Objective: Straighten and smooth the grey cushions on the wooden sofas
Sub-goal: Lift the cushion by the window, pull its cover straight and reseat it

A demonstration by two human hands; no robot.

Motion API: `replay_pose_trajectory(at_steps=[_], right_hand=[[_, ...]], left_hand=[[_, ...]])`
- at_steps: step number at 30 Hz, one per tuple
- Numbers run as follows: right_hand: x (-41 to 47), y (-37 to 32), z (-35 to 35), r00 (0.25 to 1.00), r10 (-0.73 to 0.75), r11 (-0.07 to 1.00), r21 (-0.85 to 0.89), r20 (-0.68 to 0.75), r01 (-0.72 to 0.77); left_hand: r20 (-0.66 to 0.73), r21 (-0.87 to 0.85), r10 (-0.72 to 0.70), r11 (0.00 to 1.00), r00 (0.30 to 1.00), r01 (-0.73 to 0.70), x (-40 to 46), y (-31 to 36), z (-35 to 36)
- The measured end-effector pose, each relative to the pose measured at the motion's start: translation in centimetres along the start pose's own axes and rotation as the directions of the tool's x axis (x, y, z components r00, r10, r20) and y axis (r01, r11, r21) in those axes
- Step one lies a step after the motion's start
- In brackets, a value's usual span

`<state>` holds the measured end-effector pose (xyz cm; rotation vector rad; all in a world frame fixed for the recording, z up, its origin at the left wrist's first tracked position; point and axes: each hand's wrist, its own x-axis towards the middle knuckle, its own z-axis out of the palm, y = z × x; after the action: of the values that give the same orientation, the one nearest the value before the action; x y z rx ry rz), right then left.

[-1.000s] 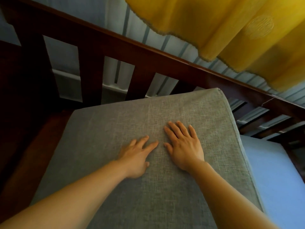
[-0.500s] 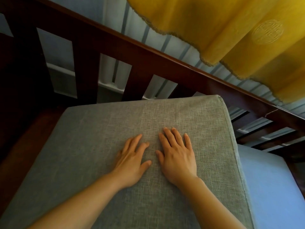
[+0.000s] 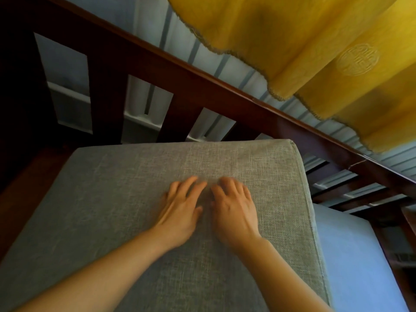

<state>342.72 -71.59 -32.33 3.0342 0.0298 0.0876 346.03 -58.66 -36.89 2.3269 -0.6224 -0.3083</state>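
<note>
A grey woven cushion (image 3: 117, 199) fills the lower middle of the view and lies on a dark wooden sofa (image 3: 202, 91) with a slatted back. My left hand (image 3: 182, 210) rests palm down on the cushion top, fingers slightly spread. My right hand (image 3: 234, 206) lies flat beside it, almost touching, fingertips blurred. Both hands press on the fabric and hold nothing. A second, paler cushion (image 3: 351, 255) sits lower to the right.
A yellow curtain (image 3: 304, 41) hangs over the sofa back at the upper right. A pale panelled wall (image 3: 153, 25) shows behind the slats. The bare wooden seat (image 3: 27, 188) shows left of the cushion.
Both hands have slid back toward me along the cushion top, staying side by side. The view has shifted slightly, showing more of the cushion's far edge.
</note>
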Motion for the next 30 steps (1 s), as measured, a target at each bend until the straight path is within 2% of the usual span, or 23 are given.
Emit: replay_pose_trajectory(at_steps=[2,5,6,7,8,9,10,11,13,14,15,16,17,19,20,21,22,23,25,26,27,29,30], right_hand=[[2.9,-0.2,-2.7,0.98,0.043,0.997,0.073,-0.195,-0.03],[6.8,0.1,-6.5,0.86,0.119,0.992,0.095,-0.497,-0.083],[7.0,0.8,-6.6,0.848,0.144,0.99,0.067,-0.51,-0.128],[6.5,1.8,-5.8,0.89,0.171,0.983,0.008,-0.422,-0.185],[5.6,2.9,-4.1,0.949,0.207,0.97,-0.077,-0.239,-0.231],[4.3,4.0,-2.4,0.962,0.272,0.951,-0.153,-0.001,-0.269],[3.5,5.0,-1.1,0.922,0.34,0.93,-0.21,0.183,-0.302],[3.9,5.5,-0.5,0.892,0.368,0.922,-0.228,0.261,-0.313],[5.9,3.9,-1.4,0.927,0.329,0.935,-0.201,0.179,-0.293],[7.4,2.2,-1.9,0.969,0.248,0.959,-0.148,0.016,-0.243],[8.4,0.7,-1.8,0.97,0.155,0.98,-0.094,-0.186,-0.175],[9.4,-1.2,-1.4,0.946,0.101,0.993,-0.025,-0.308,-0.114],[9.6,-2.9,0.1,0.955,0.032,0.999,-0.011,-0.294,-0.037],[8.2,-4.3,4.3,0.994,-0.041,0.991,-0.122,0.1,0.053],[8.2,-4.6,5.6,0.956,-0.003,0.981,-0.183,0.293,0.06],[9.2,-5.0,6.3,0.936,0.037,0.981,-0.191,0.351,0.033],[10.2,-6.4,6.3,0.947,0.035,0.987,-0.16,0.321,0.018],[11.1,-7.7,5.9,0.977,-0.017,0.991,-0.127,0.212,0.045],[12.3,-10.7,5.9,0.996,-0.064,0.997,-0.051,-0.067,0.061],[12.6,-12.5,7.1,0.995,-0.083,0.996,-0.017,-0.059,0.082],[11.6,-12.5,8.5,0.994,-0.096,0.994,-0.047,0.058,0.099],[9.9,-12.4,11.0,0.935,-0.041,0.976,-0.186,0.353,0.113],[11.2,-12.9,11.1,0.924,-0.012,0.967,-0.229,0.382,0.108]], left_hand=[[-0.193,-0.068,0.003,0.998,0.981,-0.017,2.3,2.0,-1.1],[-0.506,-0.123,0.045,0.985,0.861,-0.124,5.8,5.0,-2.2],[-0.552,-0.123,0.059,0.981,0.832,-0.151,6.6,5.3,-1.9],[-0.538,-0.137,0.053,0.979,0.842,-0.149,7.1,5.1,-0.9],[-0.449,-0.148,0.033,0.983,0.893,-0.11,7.3,4.6,0.7],[-0.297,-0.132,0.004,0.99,0.955,-0.045,7.1,3.9,2.5],[-0.135,-0.076,-0.04,0.997,0.99,0.03,6.8,2.9,4.1],[-0.04,-0.058,-0.065,0.996,0.997,0.063,7.2,2.0,4.7],[-0.04,-0.159,-0.053,0.986,0.998,0.046,8.0,0.5,3.0],[-0.14,-0.232,-0.09,0.971,0.986,0.055,8.2,-0.8,1.1],[-0.271,-0.295,-0.157,0.953,0.95,0.074,8.5,-2.5,-0.3],[-0.362,-0.319,-0.212,0.943,0.908,0.093,8.3,-5.2,-1.1],[-0.371,-0.288,-0.251,0.946,0.894,0.146,7.7,-8.1,-1.0],[-0.135,-0.009,-0.27,0.962,0.953,0.272,5.3,-11.2,1.6],[-0.033,0.074,-0.25,0.965,0.968,0.252,4.8,-12.2,3.0],[0.008,0.021,-0.233,0.972,0.972,0.233,5.4,-12.9,3.4],[0.01,-0.081,-0.222,0.972,0.975,0.222,5.7,-13.4,2.8],[-0.049,-0.212,-0.219,0.956,0.975,0.204,6.1,-13.3,1.2],[-0.289,-0.381,-0.318,0.904,0.903,0.196,6.1,-16.3,-1.2],[-0.346,-0.364,-0.368,0.901,0.863,0.237,5.2,-19.8,-1.3],[-0.317,-0.261,-0.383,0.915,0.868,0.308,4.0,-21.1,-0.6],[-0.066,-0.017,-0.405,0.914,0.912,0.405,1.0,-23.5,1.9],[-0.006,-0.036,-0.402,0.915,0.916,0.401,1.3,-24.7,1.9]])
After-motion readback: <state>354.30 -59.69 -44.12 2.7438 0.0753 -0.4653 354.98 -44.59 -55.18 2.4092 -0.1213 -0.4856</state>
